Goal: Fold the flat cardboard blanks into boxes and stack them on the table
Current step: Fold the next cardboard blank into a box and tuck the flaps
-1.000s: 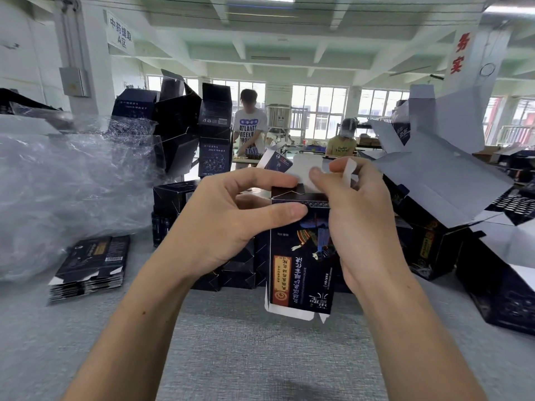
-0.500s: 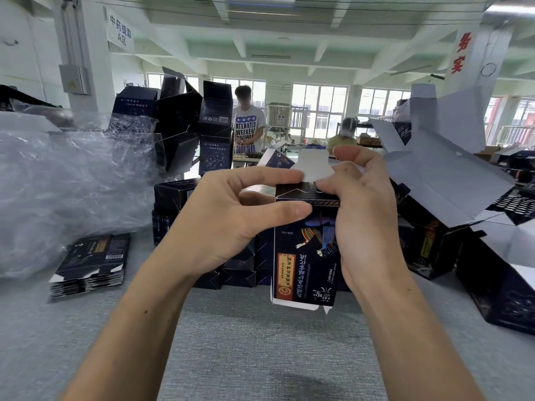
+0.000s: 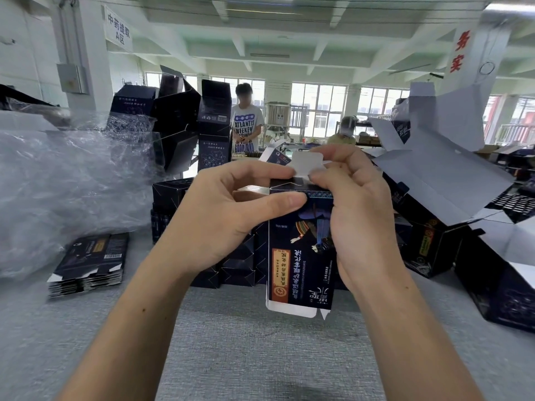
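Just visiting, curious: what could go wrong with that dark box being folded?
The white top flap, pinched by the right hand while the left hand grips the box, could crease or tear if forced. The bottom flap hangs open, so the box may not stand squarely when stacked.

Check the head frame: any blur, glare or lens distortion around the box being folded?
Head view: wide-angle bowing tilts the pillar at the left edge; the back windows are blown out; print on the box in the centre reads fairly sharp, bottom edge softer; bright glints on the plastic wrap; light is flat, no hard shadows on the table.
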